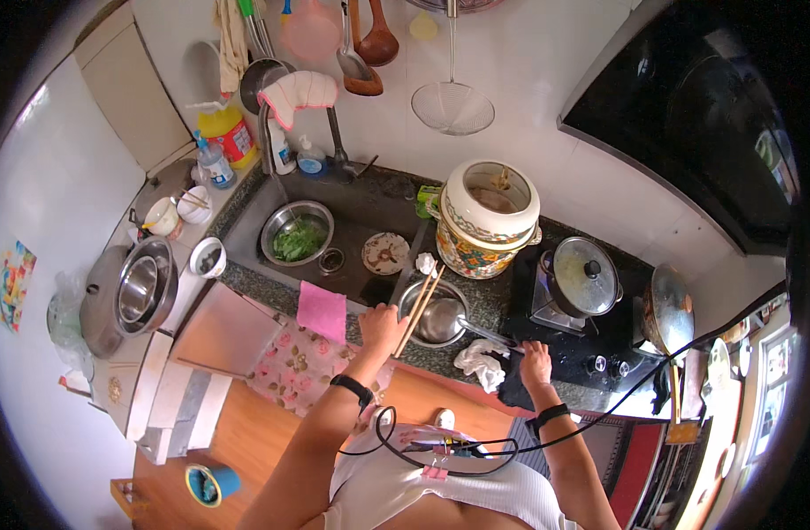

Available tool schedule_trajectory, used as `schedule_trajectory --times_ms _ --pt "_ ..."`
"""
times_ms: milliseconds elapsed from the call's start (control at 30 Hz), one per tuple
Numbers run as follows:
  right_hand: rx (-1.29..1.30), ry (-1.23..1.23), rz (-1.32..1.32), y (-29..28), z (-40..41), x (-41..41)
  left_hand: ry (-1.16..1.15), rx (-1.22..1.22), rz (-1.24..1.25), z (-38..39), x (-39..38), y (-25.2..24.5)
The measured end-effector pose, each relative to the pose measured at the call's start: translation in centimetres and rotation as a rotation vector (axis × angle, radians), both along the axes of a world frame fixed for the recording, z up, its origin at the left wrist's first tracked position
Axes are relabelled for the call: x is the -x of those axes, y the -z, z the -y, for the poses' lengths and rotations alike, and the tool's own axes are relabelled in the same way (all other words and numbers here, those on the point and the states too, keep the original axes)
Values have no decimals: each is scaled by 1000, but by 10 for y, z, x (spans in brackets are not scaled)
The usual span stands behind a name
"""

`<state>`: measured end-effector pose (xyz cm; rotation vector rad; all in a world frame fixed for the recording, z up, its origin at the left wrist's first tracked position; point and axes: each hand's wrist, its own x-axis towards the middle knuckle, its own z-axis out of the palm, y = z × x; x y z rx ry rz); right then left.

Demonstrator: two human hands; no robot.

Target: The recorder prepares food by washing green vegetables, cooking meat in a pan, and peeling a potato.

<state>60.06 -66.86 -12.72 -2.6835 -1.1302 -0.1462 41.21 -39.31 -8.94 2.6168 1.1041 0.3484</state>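
My left hand (381, 328) holds a pair of wooden chopsticks (419, 309) slanting over a steel bowl (466, 299) on the granite counter. Inside that bowl rests the head of a metal ladle (440, 319), whose handle runs right to my right hand (535, 361), closed around its end. A crumpled white cloth (482, 363) and a black cloth (515, 391) lie by my right hand. Left of the chopsticks a pink cloth (321, 311) hangs over the sink edge. In the sink, water runs into a steel basin (265, 240) of leafy greens (299, 240), beside a patterned plate (385, 254).
A floral lidded pot (481, 255) stands behind the bowl. On the black stove (564, 344) sit a glass-lidded pan (585, 277) and a lidded wok (670, 310). Nested steel bowls (169, 291) are on the left ledge. A black cable (617, 404) crosses near my right forearm.
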Motion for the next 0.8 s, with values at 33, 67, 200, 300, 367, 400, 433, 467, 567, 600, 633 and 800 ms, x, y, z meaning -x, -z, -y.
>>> schedule_trajectory --times_ms 33,67,200,300,367,400,433,467,567,600,633,800 --pt "2 -21 -3 2 1 -3 -7 3 -1 5 -10 0" --pt "70 -38 -11 6 1 -10 -35 -11 -84 10 -18 0" --pt "76 -137 7 11 -4 -15 -110 -112 -175 20 -29 9" --pt "87 -156 6 16 -4 -22 -150 -163 -169 24 -30 17" --pt "31 -170 -11 17 1 -26 -163 -168 -182 29 -34 18" --pt "18 -192 -27 12 2 -26 -185 -140 -213 31 -35 15" --pt "12 -205 -30 4 3 -26 -198 -145 -218 32 -35 15" --pt "11 -219 -68 -2 4 -26 -193 -154 -218 31 -36 18" --pt "-3 -257 -153 -5 11 -29 -191 -143 -223 31 -39 21" --pt "-13 -279 -171 -6 13 -28 -211 -119 -242 30 -39 19" --pt "-23 -300 -189 -9 16 -27 -230 -93 -261 29 -39 18" --pt "-156 -237 -207 -25 39 -27 -208 -94 -280 23 -39 19"
